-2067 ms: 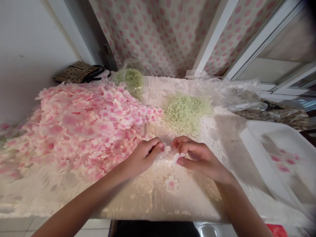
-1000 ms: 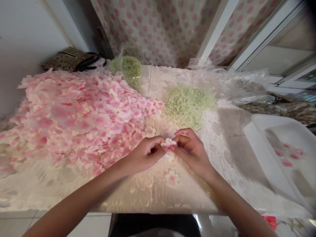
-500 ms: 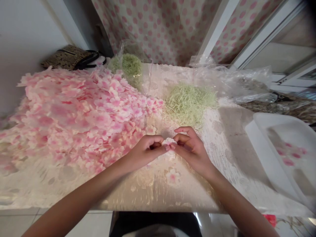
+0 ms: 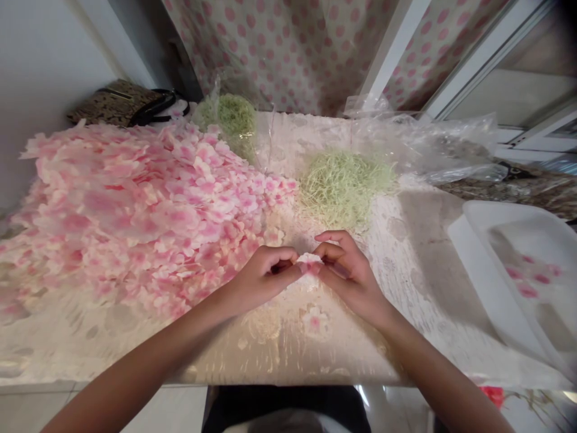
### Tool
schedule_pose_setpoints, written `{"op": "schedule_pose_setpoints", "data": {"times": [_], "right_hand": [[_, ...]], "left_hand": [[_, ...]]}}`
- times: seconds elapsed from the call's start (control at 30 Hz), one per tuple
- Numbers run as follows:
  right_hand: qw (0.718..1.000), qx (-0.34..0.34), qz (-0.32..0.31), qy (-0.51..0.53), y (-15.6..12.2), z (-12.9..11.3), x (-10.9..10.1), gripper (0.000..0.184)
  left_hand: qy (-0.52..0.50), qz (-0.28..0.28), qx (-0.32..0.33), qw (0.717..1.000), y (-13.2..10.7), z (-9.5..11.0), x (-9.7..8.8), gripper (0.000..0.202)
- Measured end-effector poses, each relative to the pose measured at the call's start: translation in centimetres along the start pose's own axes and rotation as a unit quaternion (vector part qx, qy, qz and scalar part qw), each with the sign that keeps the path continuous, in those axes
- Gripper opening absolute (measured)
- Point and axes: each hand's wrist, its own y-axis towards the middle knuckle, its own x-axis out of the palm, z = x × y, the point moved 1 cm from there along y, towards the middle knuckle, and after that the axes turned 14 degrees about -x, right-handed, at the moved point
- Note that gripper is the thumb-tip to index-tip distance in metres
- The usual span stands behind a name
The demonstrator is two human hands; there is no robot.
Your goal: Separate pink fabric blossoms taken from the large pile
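Between my two hands is a small white-and-pink artificial flower (image 4: 309,262). My left hand (image 4: 273,273) pinches its left edge between thumb and fingers. From the other side my right hand (image 4: 349,264) grips it, thumb pressed to a bent finger, with another finger raised. Below them on the tablecloth lies a single flat artificial blossom (image 4: 314,322), pale with a pink centre. To the left spreads a big heap of pink artificial petals (image 4: 148,204), reaching close to my left wrist. A tangle of pale green shredded strands (image 4: 345,186) lies just beyond my fingers.
At the right stands a white plastic tray (image 4: 478,270) with several pink blossoms inside. Clear plastic bags (image 4: 424,141) lie along the back. A clear bag of green strands (image 4: 237,120) and a patterned handbag (image 4: 115,102) sit at the back left.
The thumbs have drawn slightly apart, and more of the flower's pink middle shows between them. Both hands stay in nearly the same place.
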Motion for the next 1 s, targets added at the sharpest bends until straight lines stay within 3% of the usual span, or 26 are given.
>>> {"op": "schedule_pose_setpoints", "data": {"times": [1.0], "right_hand": [[0.999,0.022,0.006,0.022,0.01,0.18,-0.06,0.031]], "left_hand": [[-0.005,-0.011,-0.022,1.0,-0.05,-0.05,0.03,0.03]]}}
